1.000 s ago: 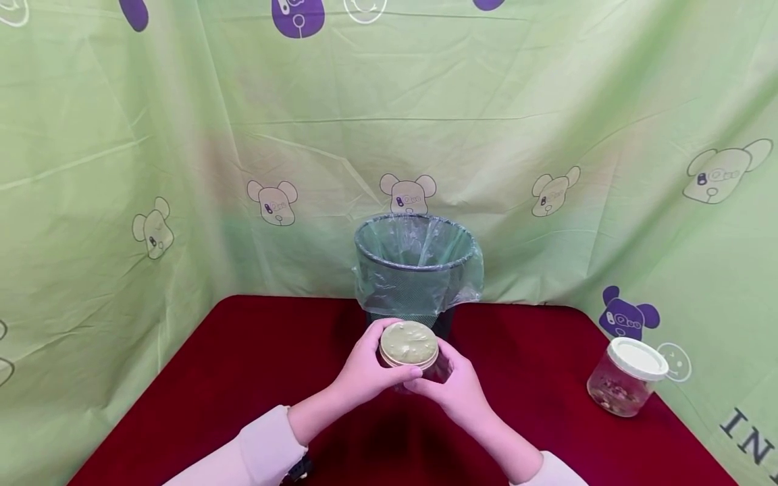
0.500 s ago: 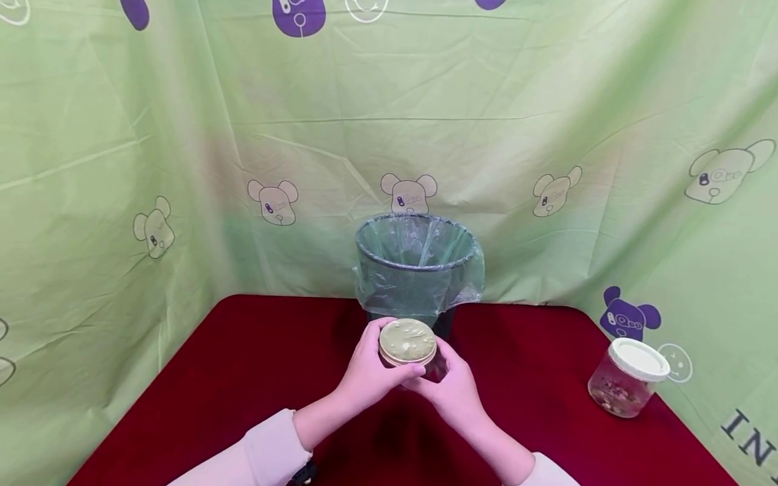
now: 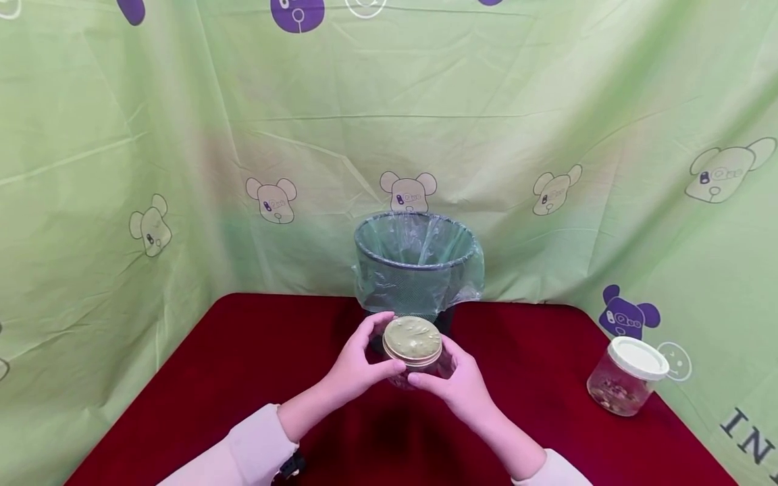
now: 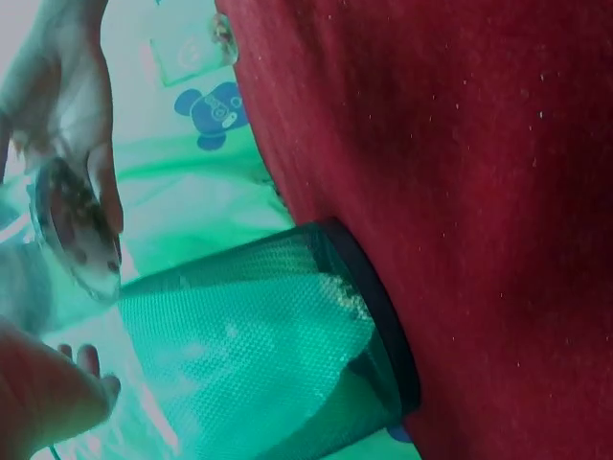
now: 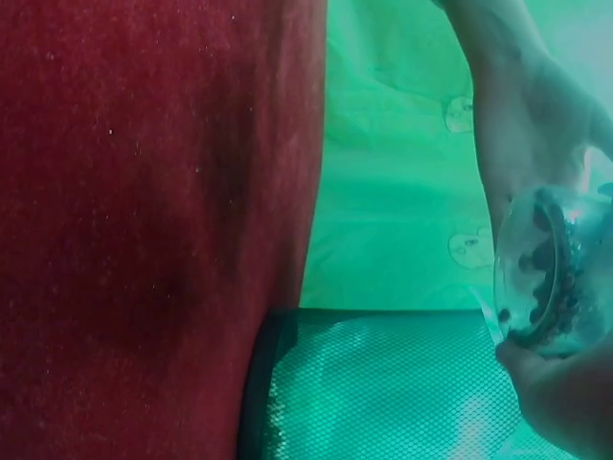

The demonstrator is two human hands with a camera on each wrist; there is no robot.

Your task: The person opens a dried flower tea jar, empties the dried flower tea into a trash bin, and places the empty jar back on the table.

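Note:
A clear jar [image 3: 412,339] with a dull gold, wrinkled-looking round top is held up in front of the bin. My right hand [image 3: 467,386] grips it from the right side, thumb in front. The left hand [image 3: 352,364] stands around its left side, fingers and thumb spread, with a gap between palm and jar. In the left wrist view small dark bits show inside the jar [image 4: 75,230], and the left fingertips [image 4: 88,360] are apart from it. Through the jar wall [image 5: 522,273] in the right wrist view similar bits are visible.
A black mesh bin [image 3: 407,290] lined with a thin green bag stands at the table's back edge. Another clear jar [image 3: 626,378] with a white lid sits at the right edge of the red-covered table [image 3: 255,378]. Green printed cloth [image 3: 486,88] hangs all around.
My left hand has loosened and shifted slightly left, away from the jar. In the right hand, the jar has moved a little to the right.

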